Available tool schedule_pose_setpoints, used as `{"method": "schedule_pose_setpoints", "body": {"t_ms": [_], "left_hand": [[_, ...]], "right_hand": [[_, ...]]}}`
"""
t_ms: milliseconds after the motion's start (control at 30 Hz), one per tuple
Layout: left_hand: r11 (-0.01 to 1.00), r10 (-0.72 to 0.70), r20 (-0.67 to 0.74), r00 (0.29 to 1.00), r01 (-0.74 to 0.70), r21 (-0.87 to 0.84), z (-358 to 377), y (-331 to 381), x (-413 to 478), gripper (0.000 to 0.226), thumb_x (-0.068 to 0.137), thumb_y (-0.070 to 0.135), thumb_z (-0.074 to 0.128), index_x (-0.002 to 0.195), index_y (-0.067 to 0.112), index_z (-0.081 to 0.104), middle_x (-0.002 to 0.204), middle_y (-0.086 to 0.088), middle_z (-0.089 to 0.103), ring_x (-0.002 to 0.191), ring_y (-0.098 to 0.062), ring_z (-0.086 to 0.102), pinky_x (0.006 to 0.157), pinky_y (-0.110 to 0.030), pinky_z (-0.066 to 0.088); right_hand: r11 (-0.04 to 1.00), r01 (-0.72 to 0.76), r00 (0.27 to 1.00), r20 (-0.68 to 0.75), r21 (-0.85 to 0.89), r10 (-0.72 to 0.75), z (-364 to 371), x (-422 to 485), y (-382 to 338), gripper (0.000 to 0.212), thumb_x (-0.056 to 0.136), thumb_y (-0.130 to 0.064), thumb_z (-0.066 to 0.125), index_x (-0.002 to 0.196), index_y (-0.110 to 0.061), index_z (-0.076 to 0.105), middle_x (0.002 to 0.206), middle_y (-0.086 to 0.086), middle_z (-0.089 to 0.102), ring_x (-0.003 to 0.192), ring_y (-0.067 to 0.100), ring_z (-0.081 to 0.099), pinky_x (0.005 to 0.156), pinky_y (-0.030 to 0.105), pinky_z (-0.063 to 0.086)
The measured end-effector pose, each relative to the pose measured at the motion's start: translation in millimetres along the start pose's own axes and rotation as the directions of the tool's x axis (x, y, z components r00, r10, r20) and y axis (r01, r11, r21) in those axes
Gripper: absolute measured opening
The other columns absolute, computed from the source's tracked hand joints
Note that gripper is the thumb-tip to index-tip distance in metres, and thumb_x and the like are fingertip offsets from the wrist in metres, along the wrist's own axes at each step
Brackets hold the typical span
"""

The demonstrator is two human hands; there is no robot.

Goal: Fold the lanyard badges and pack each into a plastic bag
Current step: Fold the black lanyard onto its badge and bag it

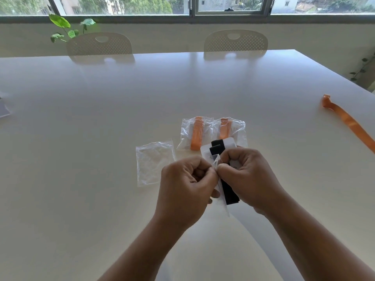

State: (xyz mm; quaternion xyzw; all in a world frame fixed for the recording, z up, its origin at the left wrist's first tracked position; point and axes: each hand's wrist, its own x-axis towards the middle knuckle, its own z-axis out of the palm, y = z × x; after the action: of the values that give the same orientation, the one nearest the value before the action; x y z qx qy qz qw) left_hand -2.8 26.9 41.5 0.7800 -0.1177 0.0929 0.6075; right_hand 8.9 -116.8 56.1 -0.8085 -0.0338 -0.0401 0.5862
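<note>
Above the white table (pixel 81 138), my right hand (pixel 246 177) grips a folded black lanyard (pixel 229 189) with its white badge card (pixel 229 146). My left hand (pixel 184 183) pinches the edge of a clear plastic bag (pixel 222 199) that hangs beside the lanyard. Both hands meet at the bag's top. Two clear bags, each holding a folded orange lanyard (pixel 197 133) (pixel 224 129), lie just beyond my hands. An empty clear bag (pixel 154 163) lies flat to the left.
A loose orange lanyard (pixel 349 122) lies stretched out near the table's right edge. Two white chairs (pixel 99 46) (pixel 235 42) stand at the far side under a window. A grey object (pixel 4 111) sits at the left edge.
</note>
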Motion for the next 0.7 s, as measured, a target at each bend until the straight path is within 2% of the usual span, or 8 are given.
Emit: {"method": "schedule_pose_setpoints", "body": {"t_ms": [100, 167, 233, 367, 433, 533, 600, 700], "left_hand": [[0.965, -0.076, 0.132, 0.988, 0.107, -0.240, -4.9, -0.5, 4.6, 0.020, 0.092, 0.002, 0.063, 0.075, 0.008, 0.072, 0.058, -0.004, 0.068, 0.048, -0.016, 0.066, 0.046, -0.023, 0.051], [0.929, -0.078, 0.198, 0.977, 0.143, -0.340, -7.8, 1.0, 7.0, 0.017, 0.091, 0.006, 0.064, 0.076, 0.007, 0.073, 0.060, -0.007, 0.068, 0.049, -0.017, 0.064, 0.048, -0.023, 0.051], [0.907, -0.078, 0.239, 0.968, 0.169, -0.386, -9.6, 2.7, 8.2, 0.015, 0.087, 0.012, 0.065, 0.077, 0.008, 0.074, 0.062, -0.009, 0.068, 0.051, -0.017, 0.064, 0.049, -0.023, 0.051], [0.899, -0.071, 0.267, 0.961, 0.177, -0.399, -10.8, 1.7, 9.4, 0.014, 0.086, 0.014, 0.065, 0.076, 0.013, 0.076, 0.062, -0.008, 0.068, 0.052, -0.017, 0.064, 0.051, -0.023, 0.051], [0.922, -0.055, 0.234, 0.971, 0.140, -0.362, -9.8, -0.7, 9.6, 0.014, 0.088, 0.012, 0.067, 0.078, 0.013, 0.077, 0.063, -0.007, 0.069, 0.053, -0.017, 0.065, 0.051, -0.023, 0.052], [0.971, -0.005, 0.130, 0.991, 0.037, -0.238, -10.0, -6.5, 10.8, 0.012, 0.088, 0.009, 0.069, 0.083, 0.016, 0.076, 0.062, -0.005, 0.071, 0.053, -0.020, 0.068, 0.052, -0.024, 0.054], [0.979, 0.007, 0.093, 0.996, 0.013, -0.204, -12.2, -10.7, 12.5, 0.014, 0.089, 0.007, 0.069, 0.082, 0.016, 0.076, 0.062, -0.005, 0.071, 0.053, -0.021, 0.069, 0.052, -0.024, 0.054], [0.984, 0.007, 0.092, 0.996, 0.009, -0.176, -15.1, -13.6, 15.0, 0.017, 0.089, 0.004, 0.069, 0.082, 0.018, 0.075, 0.062, -0.004, 0.072, 0.054, -0.019, 0.070, 0.053, -0.023, 0.055]], "right_hand": [[0.989, -0.073, 0.995, 0.074, 0.132, 0.063, -2.1, 1.2, -2.9, 0.014, 0.063, -0.017, 0.056, 0.050, -0.015, 0.053, 0.052, -0.002, 0.048, 0.052, 0.015, 0.046, 0.052, 0.032, 0.042], [0.972, -0.097, 0.989, 0.130, 0.213, 0.070, -5.0, 2.0, -3.8, 0.020, 0.066, -0.014, 0.055, 0.047, -0.020, 0.052, 0.052, -0.002, 0.045, 0.052, 0.013, 0.043, 0.052, 0.028, 0.041], [0.951, -0.114, 0.980, 0.188, 0.289, 0.060, -6.4, 2.3, -3.9, 0.023, 0.068, -0.011, 0.053, 0.047, -0.021, 0.053, 0.053, -0.002, 0.046, 0.051, 0.011, 0.043, 0.050, 0.023, 0.041], [0.931, -0.131, 0.971, 0.235, 0.341, 0.051, -7.5, 3.3, -2.0, 0.024, 0.070, -0.010, 0.052, 0.048, -0.020, 0.053, 0.055, 0.000, 0.047, 0.054, 0.012, 0.044, 0.051, 0.023, 0.042], [0.939, -0.126, 0.974, 0.219, 0.321, 0.056, -7.8, 3.8, 0.1, 0.021, 0.070, -0.012, 0.054, 0.050, -0.019, 0.054, 0.057, 0.001, 0.049, 0.055, 0.013, 0.047, 0.053, 0.026, 0.043], [0.980, -0.078, 0.987, 0.151, 0.184, 0.050, -9.9, 4.6, 4.5, 0.018, 0.072, -0.026, 0.066, 0.058, -0.014, 0.063, 0.061, 0.003, 0.058, 0.058, 0.015, 0.056, 0.055, 0.029, 0.047], [0.993, -0.069, 0.980, 0.192, 0.093, 0.050, -10.5, 4.6, 7.2, 0.028, 0.072, -0.037, 0.074, 0.065, -0.011, 0.067, 0.063, 0.000, 0.064, 0.059, 0.011, 0.060, 0.055, 0.025, 0.049], [0.998, -0.063, 0.975, 0.213, 0.009, 0.060, -9.1, 4.4, 9.1, 0.026, 0.075, -0.040, 0.074, 0.067, -0.015, 0.069, 0.062, -0.005, 0.065, 0.058, 0.006, 0.061, 0.055, 0.020, 0.048]]}}
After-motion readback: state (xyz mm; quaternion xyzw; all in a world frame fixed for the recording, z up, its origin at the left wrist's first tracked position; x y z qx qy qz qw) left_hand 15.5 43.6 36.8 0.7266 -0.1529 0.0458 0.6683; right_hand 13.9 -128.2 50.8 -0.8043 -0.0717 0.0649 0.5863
